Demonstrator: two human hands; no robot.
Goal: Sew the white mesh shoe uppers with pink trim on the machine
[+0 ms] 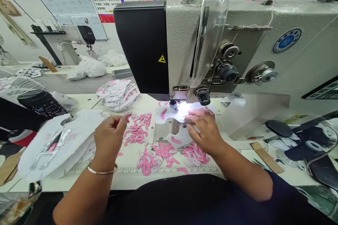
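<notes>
Under the brightly lit needle of the pale grey sewing machine with a black front cover [182, 42], white textured fabric bearing curved pink patches [161, 116] lies flat on the cream-coloured worktop [123, 183]. Your right hand [206, 130] is at the right side of this fabric, close to the needle, fingers forward and slightly spread, fingertips resting on it; that grip is loosely open and pinches nothing that shows. Just nearer, a strip of similar white fabric with one pink patch [177, 140] reaches under your right hand; whether it joins the lit part, you cannot tell from here.

Your left hand [109, 139], with a silver-coloured bangle [101, 173] at the wrist, is raised to the left of the machine. Its grip is closed, thumb against forefinger, on a small pink piece [128, 117].

Between your hands, loose curved pink pieces with white backing [137, 133] lie in heaps, the nearest ones reaching the printed ruler strip [129, 171]. Farther left sits a stack of white cut pieces with pink patches [118, 95]. Near left, just beside your left forearm, stands a thick stack of fluffy white fabric [31, 153].
</notes>
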